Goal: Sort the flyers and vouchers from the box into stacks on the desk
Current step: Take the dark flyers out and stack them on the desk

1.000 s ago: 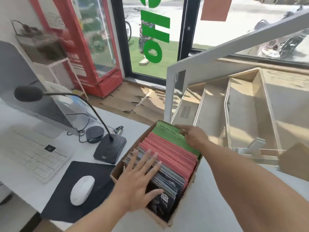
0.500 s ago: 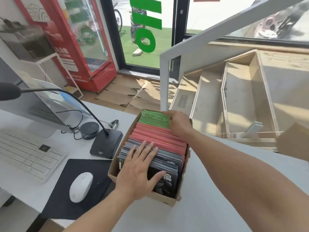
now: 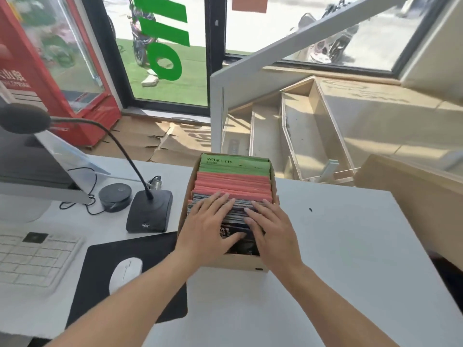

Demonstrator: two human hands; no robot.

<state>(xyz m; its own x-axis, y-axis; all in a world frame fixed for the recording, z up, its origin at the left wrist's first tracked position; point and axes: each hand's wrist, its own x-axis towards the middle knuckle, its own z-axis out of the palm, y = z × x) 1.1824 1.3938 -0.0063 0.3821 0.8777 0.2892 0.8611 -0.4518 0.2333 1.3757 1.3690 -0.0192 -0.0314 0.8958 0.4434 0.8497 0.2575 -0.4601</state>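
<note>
Flyers and vouchers stand on edge in our cardboard box (image 3: 234,262), which sits on the white desk (image 3: 338,246) at the center of the frame. We see 3 bands of paper in it: green flyers (image 3: 235,164) at the far end, nearest the top of the picture, red vouchers (image 3: 233,184) in the middle, and dark flyers (image 3: 238,211) at the near end.

Our left hand (image 3: 208,226) lies flat on the dark flyers, its fingers (image 3: 218,200) straight and only slightly fanned, with the tips reaching the edge of the red band and the thumb stretched out to the right across the front sheet. Our right hand (image 3: 271,227) lies just beside it on the same dark band, fingers straight and close together, pressing on the paper tops. Neither hand pinches anything. Both forearms come in from the bottom of the frame.

Left of the box we have a black desk microphone (image 3: 149,211) whose gooseneck curves toward the upper left. Nearer the lower left, a white mouse (image 3: 125,272) rests on a black mouse pad (image 3: 105,266), and a white keyboard (image 3: 32,259) lies at the left edge. A small round black puck (image 3: 114,196) with a cable sits beside the microphone base.
</note>
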